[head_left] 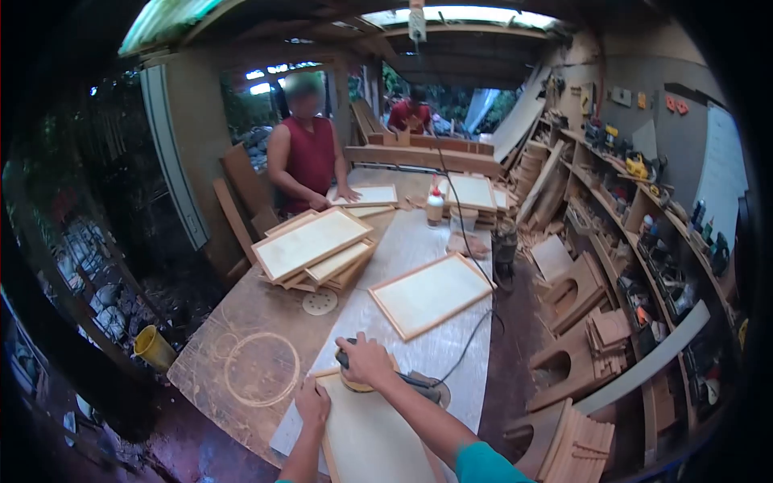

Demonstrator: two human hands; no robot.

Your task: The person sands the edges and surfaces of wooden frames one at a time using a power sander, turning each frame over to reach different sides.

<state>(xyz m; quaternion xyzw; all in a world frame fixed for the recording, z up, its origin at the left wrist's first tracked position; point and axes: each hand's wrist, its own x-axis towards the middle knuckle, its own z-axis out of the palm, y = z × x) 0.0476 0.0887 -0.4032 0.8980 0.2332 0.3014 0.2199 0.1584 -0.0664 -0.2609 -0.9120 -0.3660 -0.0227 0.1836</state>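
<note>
Two hands on a framed panel at the near end of the long brown wooden workbench (pixel 241 346).
The pale rectangular wood-framed panel (pixel 370 443) lies flat, its long axis running away from the person and its near end cut off by the lower edge. The black-and-yellow power sander (pixel 354 385) sits on its far end under the right hand (pixel 366 360), whose fingers clamp over the top and hide most of the body. The left hand (pixel 312 400) rests flat on the left frame rail, fingers together, just beside the sander.

Yellow-padded sander (pixel 359 386) flat on pale wood-framed panel (pixel 370 439)
</note>
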